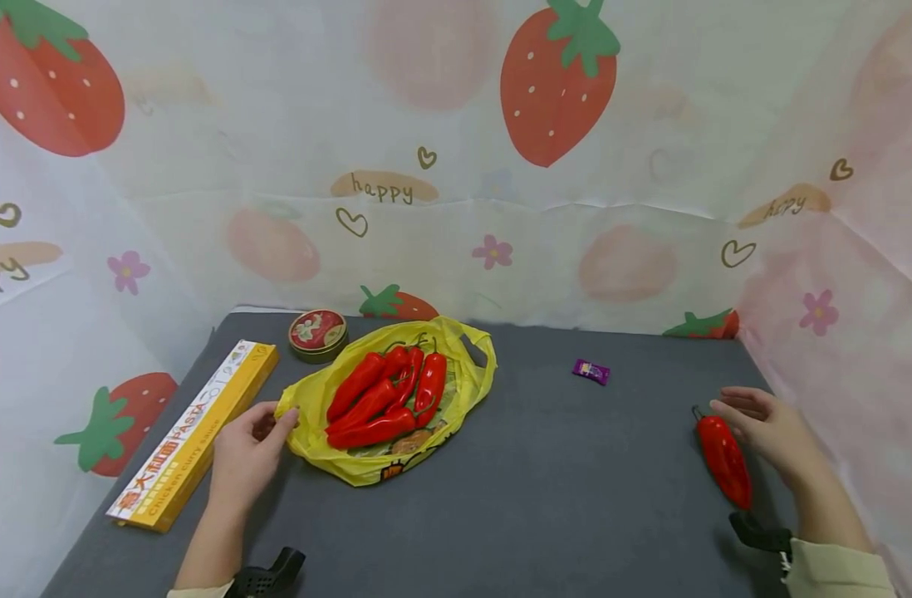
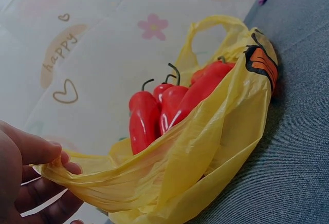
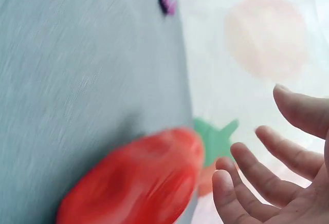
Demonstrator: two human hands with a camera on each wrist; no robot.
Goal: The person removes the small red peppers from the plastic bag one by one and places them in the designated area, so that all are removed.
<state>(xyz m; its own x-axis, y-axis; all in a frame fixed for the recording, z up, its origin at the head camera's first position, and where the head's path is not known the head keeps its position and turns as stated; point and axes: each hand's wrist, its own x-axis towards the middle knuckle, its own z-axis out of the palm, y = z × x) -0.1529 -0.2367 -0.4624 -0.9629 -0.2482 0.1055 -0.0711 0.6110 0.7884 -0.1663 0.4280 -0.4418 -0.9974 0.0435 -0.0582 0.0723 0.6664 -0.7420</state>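
My left hand point(image 1: 248, 457) pinches the left edge of a yellow plastic bag point(image 1: 329, 472) between thumb and fingers. The left wrist view shows the gathered bag rim point(image 2: 56, 170) in that pinch. Several glossy red chili peppers point(image 1: 377, 428) with dark stems lie inside the opened bag; brownish items beneath them are mostly hidden. At the right, a single red pepper point(image 1: 723, 461) is beside my right hand point(image 1: 772, 432). In the right wrist view, the fingers point(image 3: 270, 183) are loosely spread and hold nothing, with a gap between them and the pepper point(image 3: 139, 183).
A yellow and white pasta box point(image 1: 202, 432) lies along the table's left side. Behind the bag's left is a round red tin point(image 1: 318, 334). A small purple wrapped candy point(image 1: 591, 371) sits toward the back right. Strawberry-printed cloth point(image 1: 456, 208) hangs around the dark grey table point(image 1: 546, 498).
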